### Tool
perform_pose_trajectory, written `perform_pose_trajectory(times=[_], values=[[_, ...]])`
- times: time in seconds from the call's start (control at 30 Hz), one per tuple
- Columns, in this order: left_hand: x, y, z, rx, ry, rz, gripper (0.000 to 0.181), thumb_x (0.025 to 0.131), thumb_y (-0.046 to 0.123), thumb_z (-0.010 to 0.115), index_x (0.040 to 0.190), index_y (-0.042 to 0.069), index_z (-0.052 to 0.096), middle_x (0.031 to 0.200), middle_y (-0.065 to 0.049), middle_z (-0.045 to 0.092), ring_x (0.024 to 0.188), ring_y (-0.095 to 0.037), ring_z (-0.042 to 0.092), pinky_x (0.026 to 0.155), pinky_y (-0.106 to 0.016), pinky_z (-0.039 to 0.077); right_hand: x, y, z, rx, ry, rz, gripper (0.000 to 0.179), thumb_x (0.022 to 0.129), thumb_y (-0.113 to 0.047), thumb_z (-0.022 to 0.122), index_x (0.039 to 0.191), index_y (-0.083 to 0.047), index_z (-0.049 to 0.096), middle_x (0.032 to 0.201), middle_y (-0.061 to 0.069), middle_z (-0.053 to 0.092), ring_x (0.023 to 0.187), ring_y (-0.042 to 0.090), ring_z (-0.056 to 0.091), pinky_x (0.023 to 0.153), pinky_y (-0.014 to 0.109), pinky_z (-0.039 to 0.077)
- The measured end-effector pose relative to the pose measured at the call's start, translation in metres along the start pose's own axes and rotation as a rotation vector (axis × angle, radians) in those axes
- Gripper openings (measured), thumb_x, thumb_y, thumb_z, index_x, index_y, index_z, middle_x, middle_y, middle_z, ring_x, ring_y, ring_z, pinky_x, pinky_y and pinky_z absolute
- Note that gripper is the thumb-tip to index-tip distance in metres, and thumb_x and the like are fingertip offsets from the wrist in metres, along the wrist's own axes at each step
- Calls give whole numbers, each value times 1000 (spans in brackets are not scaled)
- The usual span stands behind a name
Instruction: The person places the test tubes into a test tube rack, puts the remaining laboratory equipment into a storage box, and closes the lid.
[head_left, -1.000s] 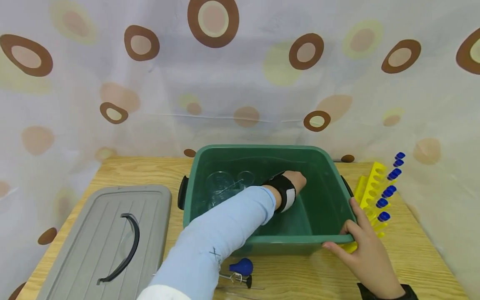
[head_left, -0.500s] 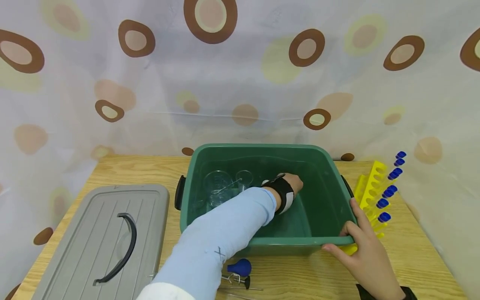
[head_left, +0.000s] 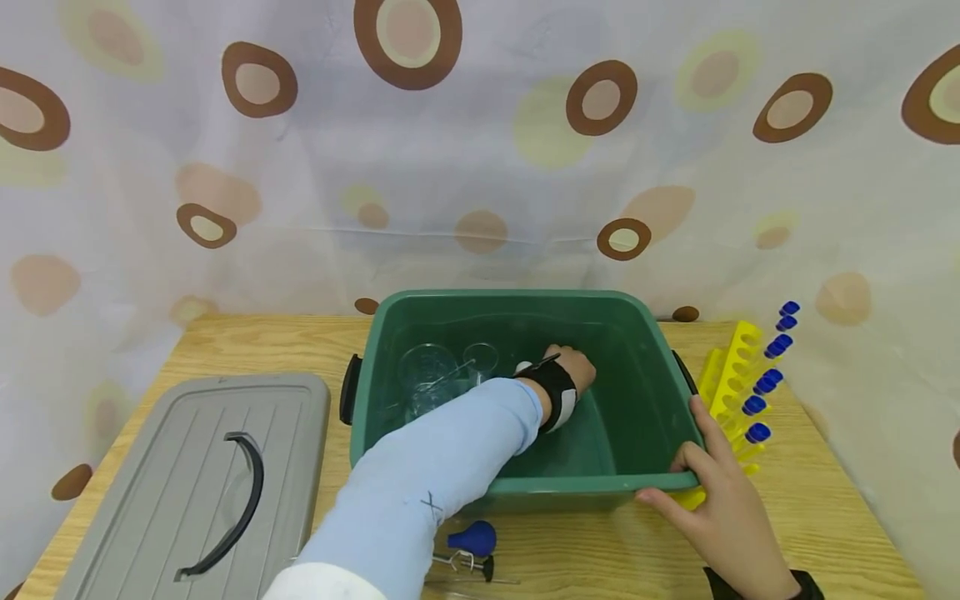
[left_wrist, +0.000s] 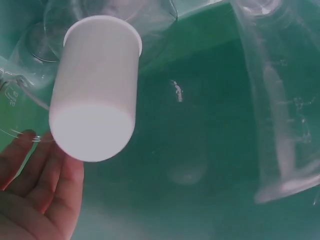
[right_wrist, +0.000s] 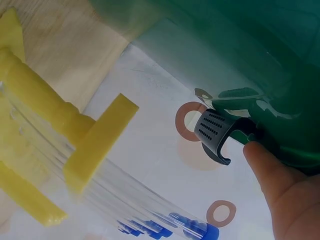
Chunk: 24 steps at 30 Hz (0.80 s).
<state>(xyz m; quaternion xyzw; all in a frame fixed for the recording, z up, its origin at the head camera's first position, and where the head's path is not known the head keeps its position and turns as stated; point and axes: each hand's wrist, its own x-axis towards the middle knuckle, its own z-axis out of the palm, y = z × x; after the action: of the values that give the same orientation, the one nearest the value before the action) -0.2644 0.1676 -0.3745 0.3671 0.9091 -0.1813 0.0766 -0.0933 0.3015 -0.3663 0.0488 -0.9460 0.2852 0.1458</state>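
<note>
My left hand (head_left: 576,367) reaches down into a green plastic bin (head_left: 525,492); its fingertips are mostly hidden in the head view. In the left wrist view, its fingers (left_wrist: 65,200) extend loosely beside a white cylindrical cup (left_wrist: 95,90), with fingertips at the edge of a clear glass vessel (left_wrist: 12,112) with printed markings. Another graduated clear vessel (left_wrist: 280,120) lies at that view's right side. My right hand (head_left: 723,500) grips the bin's front right corner, thumb against the front and index finger stretched along the right outer side.
A grey lid (head_left: 202,492) with a black handle lies left of the bin. Yellow racks (head_left: 731,375) with blue-capped tubes (head_left: 757,432) stand on the right. A blue rubber bulb (head_left: 474,539) and a metal clamp (head_left: 467,562) lie in front. Patterned cloth hangs behind.
The head view has shifted slightly, moving the scene a little leftward. My left hand has turned slightly inside the bin. My right hand keeps its grip on the corner.
</note>
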Motion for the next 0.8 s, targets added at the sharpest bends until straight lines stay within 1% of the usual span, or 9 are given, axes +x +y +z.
perform_pose_trajectory(times=[0.1,0.2,0.4,0.43,0.5,0.57,0.63,0.7,0.8], values=[[1,-1,2,-23,20,-12,17,95,18,54,96,26,69,105,8,66,93,-10,59,77,-26,44,0,0,1,11,-4,-3,37,70,-26,82,72,-16,46,151,24,23,119,55,40,53,23,36],[-1,-2,2,-3,45,-14,20,96,20,53,107,28,68,113,7,63,99,-11,57,83,-27,45,0,-1,0,6,-2,-3,37,70,-26,82,72,-16,46,151,23,23,119,55,41,53,23,36],[1,-6,2,24,53,-18,25,95,25,54,119,28,61,120,4,56,108,-13,54,86,-27,48,0,-4,1,0,-25,15,36,71,-28,81,72,-16,47,152,23,22,119,53,41,54,23,36],[0,-8,-1,9,64,-17,26,95,26,54,120,27,60,120,3,56,109,-14,54,86,-27,48,-1,-4,2,-4,-32,20,36,72,-28,81,72,-17,47,152,23,22,119,53,41,54,23,37],[-7,-16,-14,-42,104,-7,29,94,30,54,122,25,58,121,3,56,110,-14,54,87,-27,48,-1,-5,2,-7,-44,26,35,72,-29,80,73,-16,47,152,23,21,120,53,40,54,23,37],[-20,-29,-35,-128,173,2,32,95,33,53,125,23,56,120,3,56,108,-12,55,86,-25,49,-1,-4,2,-10,-53,32,34,73,-29,79,74,-16,48,153,23,19,121,54,39,55,24,37],[-40,-46,-57,-262,263,16,33,95,35,52,125,20,55,120,3,57,106,-11,55,86,-23,48,0,-4,1,-11,-61,41,34,75,-29,78,74,-15,48,153,23,17,122,55,37,54,23,37],[-68,-64,-76,-387,369,34,32,95,35,53,122,18,56,117,2,59,103,-10,57,84,-22,47,1,-3,0,-11,-69,47,34,75,-30,78,75,-14,48,153,24,16,122,55,35,54,23,37],[-120,-88,-87,-506,538,102,25,94,30,56,113,15,61,109,1,63,97,-10,59,84,-22,46,4,-2,-1,-22,-77,49,34,76,-31,77,75,-14,48,153,25,15,124,56,34,57,25,40]])
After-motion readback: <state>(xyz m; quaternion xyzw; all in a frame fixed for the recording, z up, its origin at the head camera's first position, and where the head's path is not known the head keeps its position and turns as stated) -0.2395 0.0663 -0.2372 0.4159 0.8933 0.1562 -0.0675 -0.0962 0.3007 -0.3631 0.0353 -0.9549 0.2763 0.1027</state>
